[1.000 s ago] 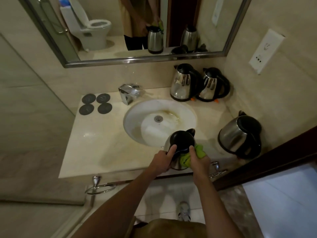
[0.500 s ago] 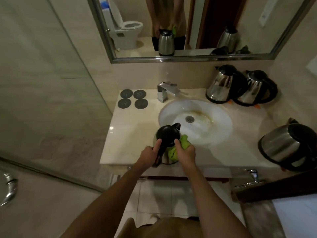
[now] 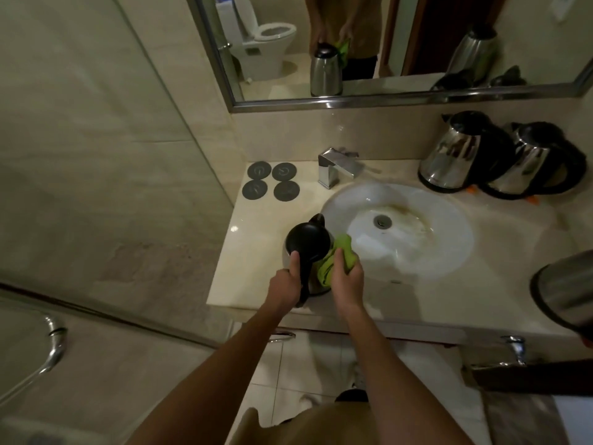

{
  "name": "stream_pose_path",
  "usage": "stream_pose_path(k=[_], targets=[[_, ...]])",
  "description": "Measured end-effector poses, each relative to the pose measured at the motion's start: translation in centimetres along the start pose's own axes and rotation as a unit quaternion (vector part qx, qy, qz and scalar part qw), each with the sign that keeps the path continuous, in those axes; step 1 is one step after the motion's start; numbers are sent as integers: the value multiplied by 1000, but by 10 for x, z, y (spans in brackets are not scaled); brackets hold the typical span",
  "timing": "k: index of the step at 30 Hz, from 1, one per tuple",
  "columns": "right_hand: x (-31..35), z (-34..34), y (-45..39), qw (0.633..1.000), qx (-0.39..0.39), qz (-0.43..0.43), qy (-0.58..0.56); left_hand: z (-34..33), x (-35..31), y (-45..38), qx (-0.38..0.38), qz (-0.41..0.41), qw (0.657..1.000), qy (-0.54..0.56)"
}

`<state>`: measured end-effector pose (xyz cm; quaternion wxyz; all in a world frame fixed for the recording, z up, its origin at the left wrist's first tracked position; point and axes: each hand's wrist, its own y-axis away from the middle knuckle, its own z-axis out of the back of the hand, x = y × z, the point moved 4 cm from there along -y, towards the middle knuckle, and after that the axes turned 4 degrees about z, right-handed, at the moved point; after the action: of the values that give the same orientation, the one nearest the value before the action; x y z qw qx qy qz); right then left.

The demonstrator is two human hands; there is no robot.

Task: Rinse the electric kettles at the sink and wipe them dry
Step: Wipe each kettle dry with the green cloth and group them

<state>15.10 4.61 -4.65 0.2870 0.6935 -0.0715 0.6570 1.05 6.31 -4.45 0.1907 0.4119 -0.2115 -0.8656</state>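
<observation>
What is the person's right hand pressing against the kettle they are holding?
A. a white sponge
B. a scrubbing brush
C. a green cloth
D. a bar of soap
C: the right hand holds a bunched green cloth against the side of the kettle, while the left hand grips its black handle.

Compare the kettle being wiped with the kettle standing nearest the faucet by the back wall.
The wiped kettle stands at the counter's front edge, left of the basin; the back kettle stands behind the basin, beside another.
The wiped kettle is gripped at its handle by the left hand, while the right hand presses a green cloth to it; the back kettle is untouched.
Both are upright, steel with black lids and handles.
</observation>
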Motion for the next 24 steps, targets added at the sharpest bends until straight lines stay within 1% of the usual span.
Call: stream_pose_path(k=[2, 4, 6, 9, 12, 14, 15, 17, 19, 21, 24], targets=[[-14, 0, 6, 1000, -1, -20, -7, 5, 3, -2, -32, -24, 998, -50], [-27, 1, 9, 999, 12, -40, 19, 13, -3, -6, -92, -54, 987, -121], [-34, 8, 5, 997, 4, -58, 55, 19, -20, -10, -129, -108, 974, -152], [-35, 23, -10, 992, -37, -86, 87, 17, -48, -19, -125, -189, 959, -167], [-32, 33, -17, 992, -60, -83, 78, 6, -67, -25, -116, -229, 950, -180], [-28, 36, -19, 993, -64, -76, 60, 4, -75, -29, -131, -250, 940, -190], [-25, 37, -19, 995, -62, -67, 48, 3, -76, -32, -135, -254, 939, -190], [-17, 35, -20, 997, -48, -37, 40, 4, -78, -38, -123, -243, 948, -166], [-6, 28, -22, 997, -29, 7, 65, 5, -76, -45, -105, -219, 961, -132], [5, 18, -21, 994, -15, 57, 95, 5, -73, -47, -100, -205, 967, -117], [14, 0, -14, 982, -5, 113, 152, 4, -71, -50, -100, -234, 959, -126]])
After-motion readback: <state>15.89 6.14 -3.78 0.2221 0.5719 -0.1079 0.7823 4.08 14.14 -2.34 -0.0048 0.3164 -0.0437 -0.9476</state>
